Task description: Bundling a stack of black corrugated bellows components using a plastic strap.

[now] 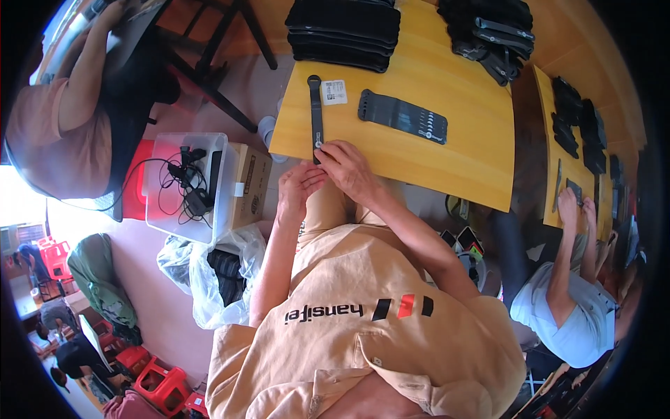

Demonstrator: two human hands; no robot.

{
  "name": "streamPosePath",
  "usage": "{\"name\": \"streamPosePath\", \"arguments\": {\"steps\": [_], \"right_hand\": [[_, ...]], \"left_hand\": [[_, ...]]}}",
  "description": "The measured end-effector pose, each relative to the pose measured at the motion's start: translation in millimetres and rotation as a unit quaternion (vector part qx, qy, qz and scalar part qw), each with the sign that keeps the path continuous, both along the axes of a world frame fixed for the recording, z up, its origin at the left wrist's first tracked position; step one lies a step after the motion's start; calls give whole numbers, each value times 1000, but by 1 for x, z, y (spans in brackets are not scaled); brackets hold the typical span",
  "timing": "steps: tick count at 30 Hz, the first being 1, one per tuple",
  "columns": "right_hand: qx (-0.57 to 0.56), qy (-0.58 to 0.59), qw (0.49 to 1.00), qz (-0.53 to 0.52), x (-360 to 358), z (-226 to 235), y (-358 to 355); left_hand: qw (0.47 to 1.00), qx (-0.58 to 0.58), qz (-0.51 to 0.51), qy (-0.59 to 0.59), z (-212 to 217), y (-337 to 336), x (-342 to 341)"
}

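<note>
A long narrow black strap [316, 115] with a rounded far end lies along the left part of the yellow table [453, 174]. Its near end reaches the table edge, where my right hand [347, 170] pinches it. Close against those fingertips is my left hand [300, 185], its fingers curled together below the edge; what they hold, if anything, is hidden. Beside the strap's upper part lies a small white printed label [334, 91]. To the right, a flat dark grey band [403, 116] with pale markings lies slantwise.
Stacked black padded pieces [342, 31] stand at the table's far left, more black straps [488, 38] at far right. Left of the table are a clear plastic bin [185, 181] of cables, a cardboard box [250, 185] and a plastic bag [227, 279]. People sit at both sides.
</note>
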State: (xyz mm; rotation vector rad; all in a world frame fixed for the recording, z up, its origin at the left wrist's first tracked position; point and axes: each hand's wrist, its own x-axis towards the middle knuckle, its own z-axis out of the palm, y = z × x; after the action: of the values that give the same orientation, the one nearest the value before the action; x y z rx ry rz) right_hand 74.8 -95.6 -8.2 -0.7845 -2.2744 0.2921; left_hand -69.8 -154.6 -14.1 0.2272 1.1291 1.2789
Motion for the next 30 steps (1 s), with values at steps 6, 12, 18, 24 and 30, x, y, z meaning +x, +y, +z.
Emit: {"name": "streamPosePath", "arguments": {"steps": [6, 12, 18, 24, 30], "right_hand": [[-32, 107, 994, -7, 4, 16, -9], [-210, 219, 952, -22, 18, 55, -24], [-296, 249, 922, 22, 33, 69, -25], [-307, 213, 927, 9, 42, 74, -26], [-263, 208, 942, 18, 48, 69, -21]], "left_hand": [[996, 61, -19, -61, 14, -1, 7], [992, 121, -37, 19, 59, -4, 24], [965, 194, -55, 168, 64, -10, 32], [951, 205, -72, 219, 65, -13, 38], [945, 212, -89, 231, 73, -11, 41]]}}
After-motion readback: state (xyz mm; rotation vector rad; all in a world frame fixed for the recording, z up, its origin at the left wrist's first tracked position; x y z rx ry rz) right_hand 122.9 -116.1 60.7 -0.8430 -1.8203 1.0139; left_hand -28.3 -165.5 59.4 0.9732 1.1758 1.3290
